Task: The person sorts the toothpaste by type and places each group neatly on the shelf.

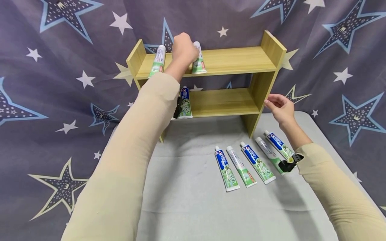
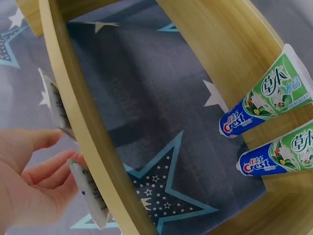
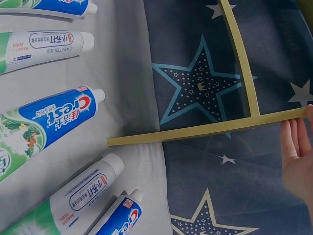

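Observation:
My left hand (image 1: pixel 184 50) is over the top shelf, beside a white-and-green toothpaste tube (image 1: pixel 199 62). In the left wrist view its thumb and fingers stand apart, the thumb tip right at the tube end (image 2: pixel 59 110) and the fingers near another tube end (image 2: pixel 90 196). A second white-and-green tube (image 1: pixel 158 60) lies to the left on that shelf. My right hand (image 1: pixel 280 108) is at the shelf's right side panel (image 1: pixel 263 93); its straight fingers (image 3: pixel 292 139) touch the wooden edge. Two blue-and-green Crest tubes (image 2: pixel 274 95) lie on the lower shelf, partly hidden by my left sleeve in the head view.
On the grey cloth-covered table (image 1: pixel 187 201) lie several toothpaste tubes in a row, among them a Crest tube (image 1: pixel 227 169) and a white-and-green one (image 1: pixel 241 166). The two-tier wooden shelf (image 1: pixel 232 60) stands against a star-patterned curtain (image 1: pixel 99 20).

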A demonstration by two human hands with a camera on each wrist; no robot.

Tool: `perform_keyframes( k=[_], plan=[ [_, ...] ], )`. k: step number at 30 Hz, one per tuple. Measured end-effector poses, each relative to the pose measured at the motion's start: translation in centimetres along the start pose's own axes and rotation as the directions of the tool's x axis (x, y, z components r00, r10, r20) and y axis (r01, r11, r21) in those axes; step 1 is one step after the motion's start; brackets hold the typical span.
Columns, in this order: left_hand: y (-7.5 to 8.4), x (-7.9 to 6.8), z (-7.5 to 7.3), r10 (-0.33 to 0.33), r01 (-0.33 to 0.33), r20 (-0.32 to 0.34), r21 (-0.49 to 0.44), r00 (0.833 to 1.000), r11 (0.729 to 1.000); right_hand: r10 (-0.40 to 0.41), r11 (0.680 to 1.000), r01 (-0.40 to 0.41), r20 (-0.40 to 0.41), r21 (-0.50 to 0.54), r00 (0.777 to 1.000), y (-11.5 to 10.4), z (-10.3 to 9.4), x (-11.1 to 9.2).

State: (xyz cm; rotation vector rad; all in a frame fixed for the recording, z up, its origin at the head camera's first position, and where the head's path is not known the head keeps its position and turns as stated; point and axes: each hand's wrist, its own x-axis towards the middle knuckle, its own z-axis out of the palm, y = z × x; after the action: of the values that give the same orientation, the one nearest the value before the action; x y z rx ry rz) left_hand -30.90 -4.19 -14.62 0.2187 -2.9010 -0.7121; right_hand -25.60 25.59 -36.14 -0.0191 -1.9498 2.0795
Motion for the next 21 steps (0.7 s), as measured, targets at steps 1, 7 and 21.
perform_keyframes(
  k=[1, 7, 21],
  plan=[
    [-0.1, -0.2, -0.2, 0.005, -0.005, -0.001, 0.0, 1.0, 1.0, 0.002, 1.0, -0.002, 0.001, -0.001, 1.0, -0.1, 0.1, 0.0],
    [-1.5, -1.8, -0.9, 0.096, -0.096, -0.005, -0.056, 0.995, 0.994, 0.013, 1.0, -0.013, -0.002, 0.016, 1.0, -0.2, 0.2, -0.2],
    [-5.6, -7.8, -1.4, 0.376, -0.383, -0.076, -0.24, 0.924, 0.892, -0.035, 0.999, 0.035, 0.015, 0.009, 0.999, -0.5, 0.2, -0.7]
  ],
)
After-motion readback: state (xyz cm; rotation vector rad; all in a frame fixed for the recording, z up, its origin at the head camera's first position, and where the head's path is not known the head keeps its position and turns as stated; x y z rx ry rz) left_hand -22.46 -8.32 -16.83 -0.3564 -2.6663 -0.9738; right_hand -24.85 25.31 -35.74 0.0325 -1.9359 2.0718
